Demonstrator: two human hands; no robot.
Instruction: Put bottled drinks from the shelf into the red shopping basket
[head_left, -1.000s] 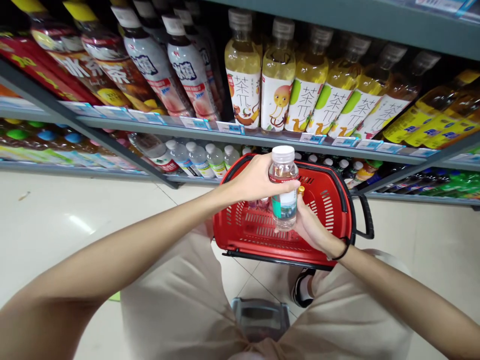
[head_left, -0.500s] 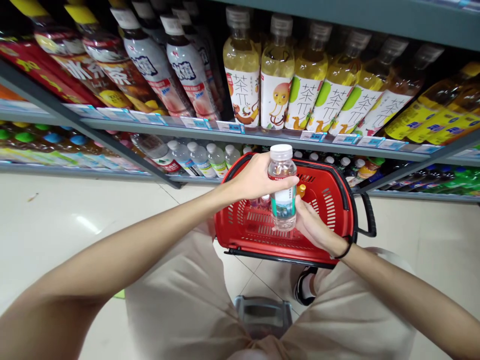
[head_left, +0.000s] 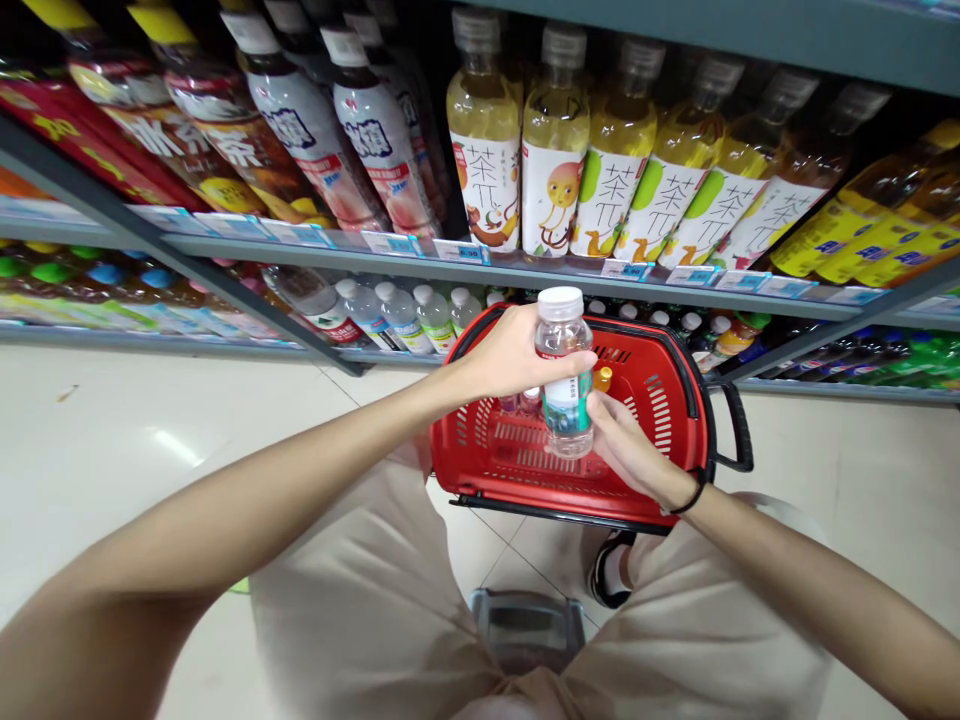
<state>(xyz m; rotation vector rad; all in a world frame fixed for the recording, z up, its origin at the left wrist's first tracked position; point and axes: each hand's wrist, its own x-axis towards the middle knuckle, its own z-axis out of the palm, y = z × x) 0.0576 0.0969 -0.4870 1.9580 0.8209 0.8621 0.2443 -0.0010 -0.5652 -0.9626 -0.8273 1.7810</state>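
A small clear water bottle with a white cap and a green-and-white label stands upright between my hands, above a red plastic shopping basket. My left hand is wrapped round its upper part, just under the cap. My right hand holds the lower part from the right, fingers against the label. A black band circles my right wrist. Inside the basket, behind the bottle, show a yellow-capped bottle and small pinkish bottles.
The basket sits on a pale tiled floor before grey store shelves. The upper shelf carries tall yellow tea bottles and white-labelled drinks; the lower shelf holds small water bottles. A grey object lies between my knees.
Both hands have kept hold of the bottle and shifted it slightly up and left. My right fingers have slid a little higher along the label.
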